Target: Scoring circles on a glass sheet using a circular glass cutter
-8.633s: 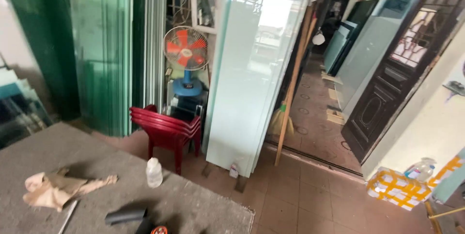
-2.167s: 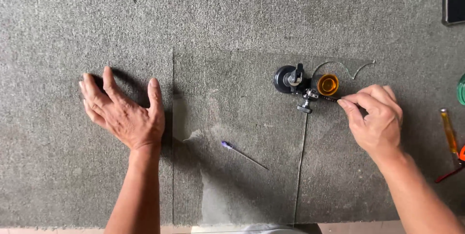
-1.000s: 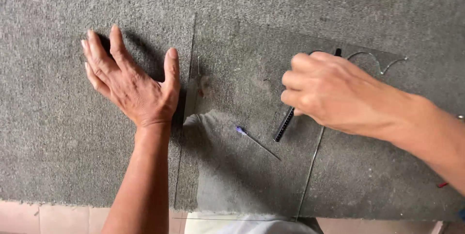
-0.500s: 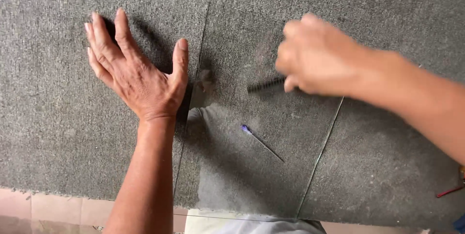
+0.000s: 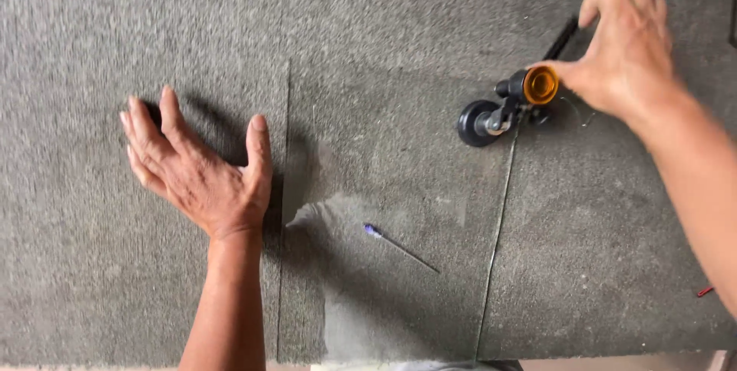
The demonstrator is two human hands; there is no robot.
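Grey carpeted table (image 5: 115, 18) fills frame. Glass sheet (image 5: 384, 187) centre. Left hand (image 5: 201, 175) flat, fingers spread, centre left. Right hand (image 5: 626, 49) pinches glass cutter (image 5: 510, 98), upper right. Keep wheel on sheet's right edge, steady pressure.

This looks like a glazier's workshop. The whole view is taken up by a workbench covered in coarse grey felt-like carpet (image 5: 153, 18), the soft padded kind of top on which sheet material is laid flat. On it lies a clear glass pane (image 5: 399, 179), its straight thin edges showing as fine lines over the carpet (the cloth reads slightly darker through it). A black circle-type glass cutter (image 5: 507, 106) with a suction foot and an orange knob stands on the pane.
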